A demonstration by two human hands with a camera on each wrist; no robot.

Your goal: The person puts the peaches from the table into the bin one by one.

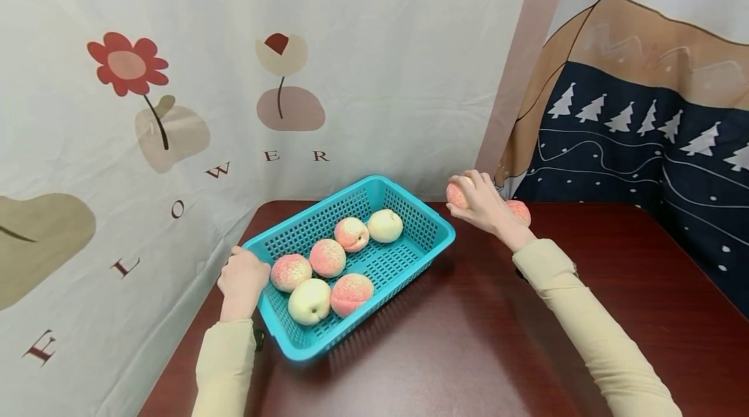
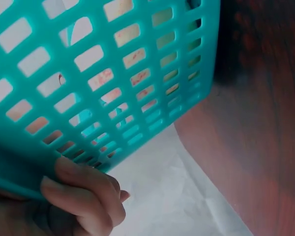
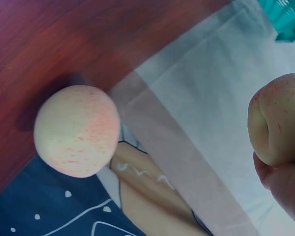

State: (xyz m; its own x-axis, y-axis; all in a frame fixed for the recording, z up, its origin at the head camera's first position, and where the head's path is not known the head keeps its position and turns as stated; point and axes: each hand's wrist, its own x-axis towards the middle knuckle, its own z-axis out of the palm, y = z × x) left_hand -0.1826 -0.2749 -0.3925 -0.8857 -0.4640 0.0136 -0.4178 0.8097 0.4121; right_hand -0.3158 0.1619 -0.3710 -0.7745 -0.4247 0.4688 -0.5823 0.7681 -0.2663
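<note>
My left hand [image 1: 242,277] grips the left end of a turquoise plastic basket [image 1: 386,267], its fingers curled over the rim in the left wrist view. Several peaches lie inside, some pink like the one [image 1: 352,293] near the front, others pale cream like the one [image 1: 384,226] toward the far end. Beyond the basket's right end, my right hand [image 1: 482,204] holds a pink and cream peach [image 3: 280,120] in its fingers, above the back of the table. Another peach [image 3: 77,131] rests on the table beside that hand, partly hidden by the wrist in the head view.
The dark red-brown table [image 1: 468,352] runs back to a pale curtain [image 1: 398,79] printed with flowers and letters. At the right hangs a navy and tan cloth [image 1: 614,163] with white trees. Its lower edge meets the table's back right side.
</note>
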